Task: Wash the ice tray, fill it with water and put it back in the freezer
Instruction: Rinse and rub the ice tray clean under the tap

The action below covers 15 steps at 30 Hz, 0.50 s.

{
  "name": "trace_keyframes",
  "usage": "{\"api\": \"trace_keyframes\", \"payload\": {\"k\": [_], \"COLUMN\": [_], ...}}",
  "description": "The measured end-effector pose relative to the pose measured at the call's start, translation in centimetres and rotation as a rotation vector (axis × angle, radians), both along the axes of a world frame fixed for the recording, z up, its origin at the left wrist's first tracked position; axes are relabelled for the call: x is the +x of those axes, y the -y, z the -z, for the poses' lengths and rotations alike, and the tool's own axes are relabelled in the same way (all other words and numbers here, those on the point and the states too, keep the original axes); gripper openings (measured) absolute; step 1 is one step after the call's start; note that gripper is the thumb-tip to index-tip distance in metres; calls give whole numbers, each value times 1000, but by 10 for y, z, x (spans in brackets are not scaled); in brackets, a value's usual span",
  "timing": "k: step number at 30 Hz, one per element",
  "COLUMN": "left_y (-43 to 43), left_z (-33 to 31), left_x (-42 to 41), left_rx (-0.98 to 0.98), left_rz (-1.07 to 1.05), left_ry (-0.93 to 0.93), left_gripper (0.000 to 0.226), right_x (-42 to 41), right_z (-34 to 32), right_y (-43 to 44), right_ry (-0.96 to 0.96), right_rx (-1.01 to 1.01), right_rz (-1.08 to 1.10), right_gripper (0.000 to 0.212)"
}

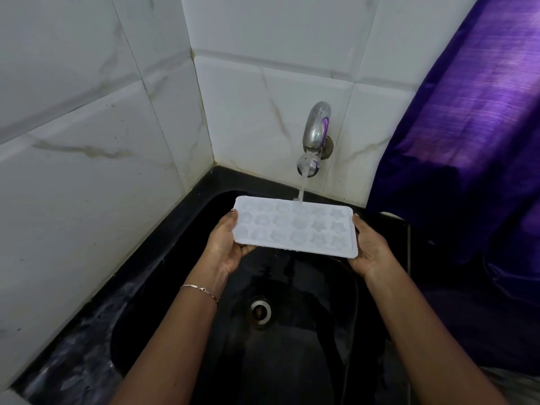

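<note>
Over the black sink [292, 361], head view: the ice tray [295, 229] sits roughly level under the running tap [317, 127], with the stream hitting its far edge. The left hand [225, 247] and right hand [371, 249] each grip a short end, thumbs on the rim. I judge the tray light, wet, slippery and a bit flexible. Best to hold it at both ends.

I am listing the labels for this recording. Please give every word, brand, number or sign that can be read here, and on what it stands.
No text can be read in this view.
ice tray: only moulded star and round shapes, no letters.
tap: no brand mark shows.
bracelet: small links that might be letters, too small to read.
</note>
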<state>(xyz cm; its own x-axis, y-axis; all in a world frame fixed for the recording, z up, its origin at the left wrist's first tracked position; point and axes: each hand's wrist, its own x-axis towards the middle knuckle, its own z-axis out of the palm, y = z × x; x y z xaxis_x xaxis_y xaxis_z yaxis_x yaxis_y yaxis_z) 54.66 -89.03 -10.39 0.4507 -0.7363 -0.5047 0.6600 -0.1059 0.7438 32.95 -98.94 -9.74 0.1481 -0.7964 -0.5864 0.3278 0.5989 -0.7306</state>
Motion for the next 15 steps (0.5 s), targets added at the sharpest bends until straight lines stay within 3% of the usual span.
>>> {"api": "trace_keyframes", "payload": {"k": [15], "left_y": [9], "left_z": [2], "left_x": [-24], "left_rx": [-16], "left_rz": [77], "left_ry": [-23], "left_gripper": [24], "right_x": [-29], "right_z": [7], "right_y": [-3], "right_ry": [49], "right_rx": [25], "right_rz": [103], "right_gripper": [27]}}
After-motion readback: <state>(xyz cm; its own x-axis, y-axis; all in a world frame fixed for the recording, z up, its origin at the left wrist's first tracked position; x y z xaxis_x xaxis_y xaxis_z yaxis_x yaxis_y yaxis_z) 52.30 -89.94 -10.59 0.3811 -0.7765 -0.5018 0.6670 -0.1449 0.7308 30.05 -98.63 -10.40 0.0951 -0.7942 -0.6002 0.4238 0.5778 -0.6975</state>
